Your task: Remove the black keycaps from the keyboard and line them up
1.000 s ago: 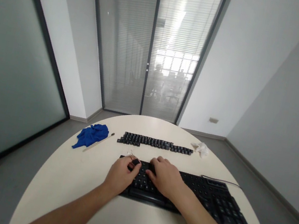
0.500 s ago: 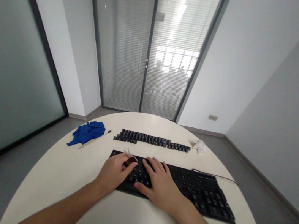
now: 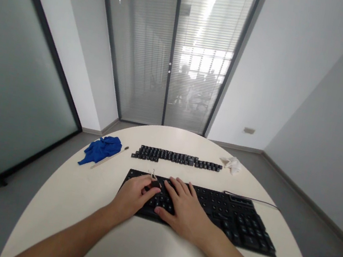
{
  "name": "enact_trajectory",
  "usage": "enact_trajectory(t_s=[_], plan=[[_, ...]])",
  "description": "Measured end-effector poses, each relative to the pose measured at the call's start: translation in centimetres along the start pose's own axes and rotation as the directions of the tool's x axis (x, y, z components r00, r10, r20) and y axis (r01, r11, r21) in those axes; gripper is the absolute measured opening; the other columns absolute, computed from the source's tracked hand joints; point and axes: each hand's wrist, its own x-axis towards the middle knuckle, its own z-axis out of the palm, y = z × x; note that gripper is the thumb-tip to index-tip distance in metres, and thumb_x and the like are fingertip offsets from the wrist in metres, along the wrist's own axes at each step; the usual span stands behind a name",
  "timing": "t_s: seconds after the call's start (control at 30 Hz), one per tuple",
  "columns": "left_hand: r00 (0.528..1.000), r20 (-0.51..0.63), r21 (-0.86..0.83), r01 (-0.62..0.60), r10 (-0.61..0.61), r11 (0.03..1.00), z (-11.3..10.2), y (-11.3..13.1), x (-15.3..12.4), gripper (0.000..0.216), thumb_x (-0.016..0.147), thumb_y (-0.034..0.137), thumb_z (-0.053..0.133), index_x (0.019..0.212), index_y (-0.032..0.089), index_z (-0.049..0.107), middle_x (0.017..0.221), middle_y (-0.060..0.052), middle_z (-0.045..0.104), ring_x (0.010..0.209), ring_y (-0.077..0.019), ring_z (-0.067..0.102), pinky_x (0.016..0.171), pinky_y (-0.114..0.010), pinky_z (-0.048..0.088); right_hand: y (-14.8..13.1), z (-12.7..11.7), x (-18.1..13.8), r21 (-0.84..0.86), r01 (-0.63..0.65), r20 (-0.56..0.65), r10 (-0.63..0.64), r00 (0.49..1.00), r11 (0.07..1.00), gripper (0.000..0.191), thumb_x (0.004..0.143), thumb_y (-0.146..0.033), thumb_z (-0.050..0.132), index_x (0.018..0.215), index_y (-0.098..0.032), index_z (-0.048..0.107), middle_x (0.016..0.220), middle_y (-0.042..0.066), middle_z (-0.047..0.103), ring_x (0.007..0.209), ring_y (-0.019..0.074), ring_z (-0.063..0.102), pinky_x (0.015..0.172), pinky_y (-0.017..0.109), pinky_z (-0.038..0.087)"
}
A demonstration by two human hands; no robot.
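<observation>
Thumb and fingers of your left hand (image 3: 133, 194) pinch a small dark tool (image 3: 155, 184), its thin wire ends sticking out beyond them, over the left part of the black keyboard (image 3: 251, 231). Your right hand (image 3: 187, 216) lies palm down just beside it, fingers spread across the keyboard. Under the keyboard is the round, pale bench (image 3: 149, 255); a cable (image 3: 264, 203) trails off to the right. Beyond sit rows of loose black keys (image 3: 168, 156). Left of them, a crumpled blue cloth (image 3: 101, 150) lies beside a thin brush (image 3: 108, 159); near their right end rests a white wad (image 3: 234, 165).
</observation>
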Motion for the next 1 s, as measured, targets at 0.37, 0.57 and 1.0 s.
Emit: enact_trajectory(t_s=[0.37, 0.57, 1.0], plan=[[0.989, 0.092, 0.008, -0.119, 0.118, 0.993, 0.5, 0.6, -0.4, 0.016, 0.092, 0.029, 0.055, 0.094, 0.019, 0.068, 0.091, -0.004, 0.068, 0.084, -0.0186, 0.063, 0.077, -0.027, 0.046, -0.2, 0.0, 0.0, -0.002, -0.012, 0.006, 0.012, 1.000, 1.000, 0.074, 0.087, -0.064, 0.047, 0.145, -0.018, 0.041, 0.154, 0.014, 0.033, 0.143, 0.0342, 0.024, 0.116, 0.056, 0.015], [0.998, 0.027, -0.025, 0.050, -0.049, 0.998, 0.7, 0.9, -0.2, 0.019, 0.091, 0.027, 0.054, 0.077, 0.017, 0.061, 0.074, -0.002, 0.064, 0.067, -0.0168, 0.058, 0.064, -0.027, 0.042, -0.3, -0.2, 0.0, -0.007, -0.009, 0.010, 0.009, 1.000, 1.000, 0.074, 0.087, -0.063, 0.048, 0.145, -0.017, 0.041, 0.154, 0.014, 0.033, 0.143, 0.0347, 0.025, 0.115, 0.058, 0.015], [0.958, 0.171, -0.535, 0.288, -0.232, 0.794, 0.8, -0.4, 0.4, 0.021, 0.088, 0.035, 0.057, 0.093, 0.015, 0.061, 0.090, -0.006, 0.071, 0.078, -0.0198, 0.071, 0.066, -0.028, 0.054, -0.3, -0.4, 0.2, 0.161, -0.051, -0.018, 0.055, 0.998, 0.986, 0.040, 0.085, -0.048, 0.061, 0.119, -0.027, 0.061, 0.150, 0.009, 0.042, 0.142, 0.0315, 0.029, 0.113, 0.060, 0.016]])
